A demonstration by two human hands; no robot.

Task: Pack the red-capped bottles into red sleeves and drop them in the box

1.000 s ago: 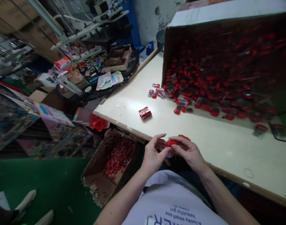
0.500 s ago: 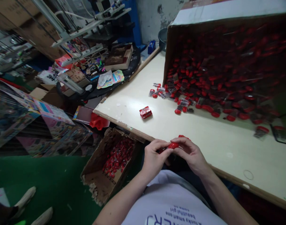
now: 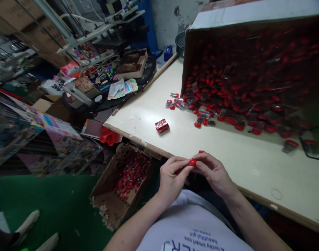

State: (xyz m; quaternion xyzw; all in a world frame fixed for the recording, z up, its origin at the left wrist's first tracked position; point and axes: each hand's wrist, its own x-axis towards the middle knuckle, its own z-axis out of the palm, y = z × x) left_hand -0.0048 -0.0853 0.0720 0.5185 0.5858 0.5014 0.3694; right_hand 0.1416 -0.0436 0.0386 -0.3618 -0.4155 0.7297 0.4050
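1 small red piece is held at the near edge of the white table. The left hand is mostly curled, its thumb and forefinger pinching the piece; the right hand is half closed, with thumb and fingertips on its other side. The fingers hide most of it. Just past the right hand, at the table's near edge, part of another red thing shows. A thin ring lies on the table's near right part. Below the table's left front edge stands a torn carton with red pieces inside. On the table's left half rests a red wrapped bundle, apart from both hands. Farther back on the table, many red-capped clear containers spill from a big cardboard box lying on its side. Left of the table is a dark round stand bearing a wooden frame and a colourful pouch. By the table's far left corner sit a blue object and a dark basin.
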